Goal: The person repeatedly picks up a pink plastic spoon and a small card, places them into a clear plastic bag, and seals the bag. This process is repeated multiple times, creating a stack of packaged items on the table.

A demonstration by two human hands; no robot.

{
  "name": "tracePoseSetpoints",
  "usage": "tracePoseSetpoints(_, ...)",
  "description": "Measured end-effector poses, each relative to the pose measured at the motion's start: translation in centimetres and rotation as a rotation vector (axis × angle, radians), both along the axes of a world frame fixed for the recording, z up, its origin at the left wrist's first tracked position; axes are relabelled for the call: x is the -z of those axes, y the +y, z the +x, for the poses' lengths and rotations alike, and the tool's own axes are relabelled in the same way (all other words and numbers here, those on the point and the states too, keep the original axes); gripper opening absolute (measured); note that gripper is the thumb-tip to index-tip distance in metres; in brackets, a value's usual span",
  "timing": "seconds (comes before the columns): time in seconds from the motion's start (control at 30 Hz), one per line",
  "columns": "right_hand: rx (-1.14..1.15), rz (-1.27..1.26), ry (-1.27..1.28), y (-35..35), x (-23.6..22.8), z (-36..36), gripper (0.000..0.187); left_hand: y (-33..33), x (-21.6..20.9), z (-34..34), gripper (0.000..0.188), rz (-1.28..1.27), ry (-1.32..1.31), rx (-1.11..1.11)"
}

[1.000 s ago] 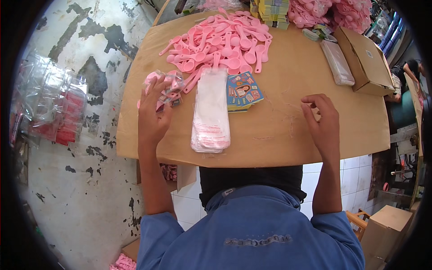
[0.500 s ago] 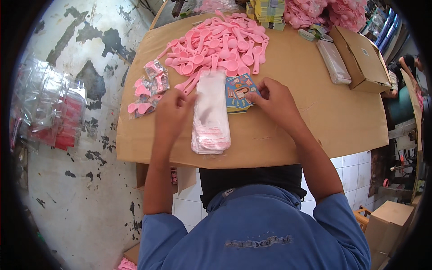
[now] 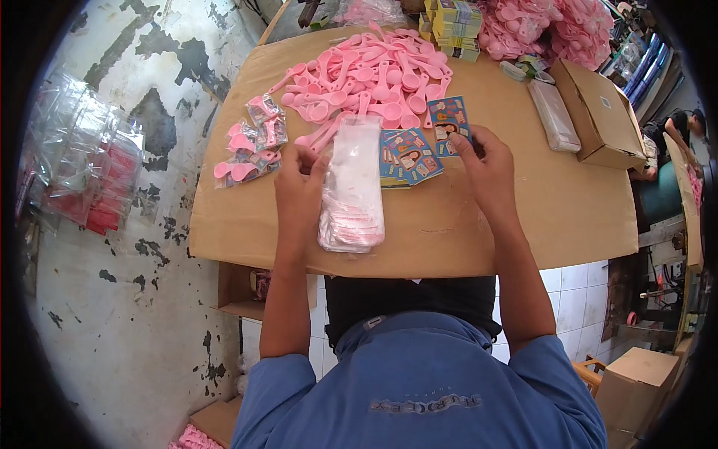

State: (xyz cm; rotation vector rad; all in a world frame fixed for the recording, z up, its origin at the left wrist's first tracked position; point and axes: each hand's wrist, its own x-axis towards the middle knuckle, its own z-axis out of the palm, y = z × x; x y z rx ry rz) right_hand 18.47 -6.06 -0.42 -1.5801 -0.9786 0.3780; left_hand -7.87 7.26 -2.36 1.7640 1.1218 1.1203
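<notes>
My right hand (image 3: 490,166) pinches a blue printed card (image 3: 447,123) between thumb and fingers, raised beside a stack of similar cards (image 3: 410,159). To the left of those cards lies a pile of clear plastic bags (image 3: 353,179) with pinkish lower ends. My left hand (image 3: 296,183) is at the left edge of the bags, its fingers curled together; whatever sits between the fingertips is too small to make out. Beyond both hands rises a heap of pink measuring spoons (image 3: 366,71). Several bagged spoons (image 3: 250,142) lie beyond my left hand.
The brown-covered table (image 3: 449,239) carries bundled card stacks (image 3: 455,28) at the far edge. Bagged pink spoons (image 3: 516,26), a wrapped plastic pack (image 3: 553,116) and a cardboard box (image 3: 598,112) stand at the far right. Plastic bags (image 3: 90,157) hang at the left wall.
My right hand has drawn one card off the stack, up and to the right. My left hand has moved right, to the edge of the plastic bags.
</notes>
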Motion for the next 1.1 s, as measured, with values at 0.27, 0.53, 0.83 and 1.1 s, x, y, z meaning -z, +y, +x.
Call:
tracePoseSetpoints(0.27,-0.131,0.119,-0.235,-4.7,0.5,-0.4,0.018,-0.4,-1.4,-2.2,0.027,-0.515,-0.687,0.167)
tracePoseSetpoints(0.53,-0.004,0.046,0.169,-7.2,-0.2,-0.5,0.020,-3.9,-3.3,0.1,0.018,-0.561,-0.844,0.324)
tracePoseSetpoints(0.83,-0.417,-0.005,0.446,-8.2,-0.5,-4.0,0.019,-8.3,-4.0,4.7,0.030,-0.509,-0.882,0.340)
tracePoseSetpoints(1.1,-0.447,0.047,0.497,-7.3,-0.4,-4.8,0.020,-10.1,-3.5,5.1,0.030,-0.520,-0.854,0.397)
